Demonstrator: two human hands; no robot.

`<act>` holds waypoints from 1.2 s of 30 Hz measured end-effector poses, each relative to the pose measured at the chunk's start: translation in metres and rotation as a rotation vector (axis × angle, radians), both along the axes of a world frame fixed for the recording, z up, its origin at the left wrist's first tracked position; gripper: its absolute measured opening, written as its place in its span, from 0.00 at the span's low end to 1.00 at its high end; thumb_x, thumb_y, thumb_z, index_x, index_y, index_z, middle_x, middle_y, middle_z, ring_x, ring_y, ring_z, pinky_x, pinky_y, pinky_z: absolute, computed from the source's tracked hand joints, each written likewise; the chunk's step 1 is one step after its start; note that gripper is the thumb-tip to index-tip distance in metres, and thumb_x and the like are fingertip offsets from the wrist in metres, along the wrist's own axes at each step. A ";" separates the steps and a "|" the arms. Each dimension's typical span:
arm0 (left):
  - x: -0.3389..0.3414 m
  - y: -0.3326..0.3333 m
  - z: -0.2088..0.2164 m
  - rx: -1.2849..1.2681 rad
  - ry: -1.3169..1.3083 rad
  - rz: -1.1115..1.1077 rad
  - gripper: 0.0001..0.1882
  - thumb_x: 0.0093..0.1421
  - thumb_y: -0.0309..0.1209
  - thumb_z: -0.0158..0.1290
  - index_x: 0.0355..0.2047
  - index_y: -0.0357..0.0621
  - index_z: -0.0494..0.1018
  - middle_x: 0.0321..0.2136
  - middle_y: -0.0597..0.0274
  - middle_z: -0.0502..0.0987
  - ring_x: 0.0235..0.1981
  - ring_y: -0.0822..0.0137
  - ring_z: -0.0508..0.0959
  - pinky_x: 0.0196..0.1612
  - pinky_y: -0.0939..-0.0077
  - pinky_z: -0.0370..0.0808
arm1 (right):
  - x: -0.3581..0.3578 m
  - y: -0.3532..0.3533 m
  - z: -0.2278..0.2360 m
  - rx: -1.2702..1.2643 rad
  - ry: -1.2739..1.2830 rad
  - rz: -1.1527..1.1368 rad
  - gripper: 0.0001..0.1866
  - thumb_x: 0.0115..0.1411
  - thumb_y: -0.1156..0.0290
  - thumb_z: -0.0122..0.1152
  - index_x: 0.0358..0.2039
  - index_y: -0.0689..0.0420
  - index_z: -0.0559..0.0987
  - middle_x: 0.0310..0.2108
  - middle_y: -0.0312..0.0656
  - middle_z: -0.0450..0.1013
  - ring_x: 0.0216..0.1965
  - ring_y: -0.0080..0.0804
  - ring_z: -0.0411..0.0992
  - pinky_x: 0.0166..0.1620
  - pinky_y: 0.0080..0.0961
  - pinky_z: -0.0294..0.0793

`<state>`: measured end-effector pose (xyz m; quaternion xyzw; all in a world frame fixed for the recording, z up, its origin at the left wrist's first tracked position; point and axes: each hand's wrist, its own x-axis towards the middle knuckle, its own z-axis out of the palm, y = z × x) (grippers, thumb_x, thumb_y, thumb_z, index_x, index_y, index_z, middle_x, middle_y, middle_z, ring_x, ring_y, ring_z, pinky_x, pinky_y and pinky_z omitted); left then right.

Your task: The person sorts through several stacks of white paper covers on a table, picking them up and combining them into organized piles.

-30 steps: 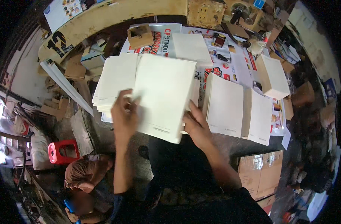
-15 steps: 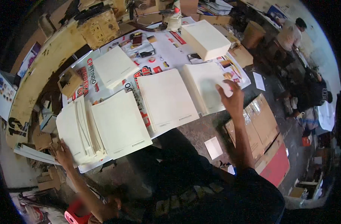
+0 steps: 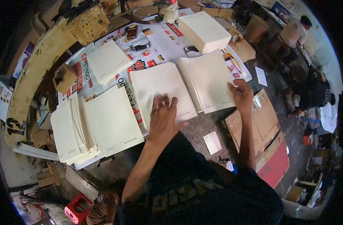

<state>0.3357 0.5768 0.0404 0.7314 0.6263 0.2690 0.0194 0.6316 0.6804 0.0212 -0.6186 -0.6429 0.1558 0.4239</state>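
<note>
Cream-white paper stacks lie in a row along the table's near side. Over the near part of the middle stack (image 3: 162, 84) is my left hand (image 3: 162, 122), its fingers spread and slightly blurred, holding nothing I can see. My right hand (image 3: 242, 95) is at the right edge of the right stack (image 3: 207, 73), fingers curled in a pinch at the margin of its top sheet of paper (image 3: 218, 97). That sheet sits slightly askew on the stack. Further left are another stack (image 3: 113, 120) and a fanned, uneven stack (image 3: 66, 129).
A tall paper block (image 3: 203, 30) and a lower paper pile (image 3: 105, 62) stand farther back on the printed banner (image 3: 160, 41) covering the table. Flattened cardboard (image 3: 267, 120) and a loose sheet (image 3: 212, 142) lie on the floor. A red stool (image 3: 78, 208) stands lower left. Other people work at far right.
My left hand has moved right, from the leftmost stack to the middle one. My right hand has shifted slightly right and down, its fingers more curled. The view has shifted slightly.
</note>
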 end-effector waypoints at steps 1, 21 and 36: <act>-0.005 0.007 0.008 -0.149 -0.057 -0.076 0.30 0.46 0.45 0.68 0.45 0.44 0.71 0.53 0.46 0.72 0.56 0.51 0.71 0.66 0.49 0.57 | 0.011 0.000 0.005 -0.130 0.123 0.035 0.14 0.58 0.71 0.65 0.45 0.59 0.78 0.39 0.43 0.78 0.38 0.28 0.76 0.41 0.21 0.73; -0.040 -0.033 0.019 -0.136 -1.313 0.250 0.11 0.54 0.24 0.65 0.35 0.27 0.79 0.27 0.53 0.82 0.25 0.73 0.81 0.23 0.82 0.81 | 0.002 -0.001 0.080 -0.104 0.684 0.187 0.21 0.62 0.73 0.60 0.55 0.62 0.73 0.45 0.43 0.77 0.46 0.29 0.74 0.51 0.24 0.70; -0.113 -0.080 0.035 -0.084 -0.263 -0.007 0.30 0.44 0.44 0.70 0.46 0.43 0.76 0.53 0.45 0.73 0.59 0.51 0.70 0.63 0.53 0.65 | -0.116 -0.020 -0.007 -0.364 0.514 0.600 0.20 0.63 0.74 0.55 0.56 0.60 0.70 0.39 0.45 0.77 0.36 0.25 0.74 0.37 0.22 0.72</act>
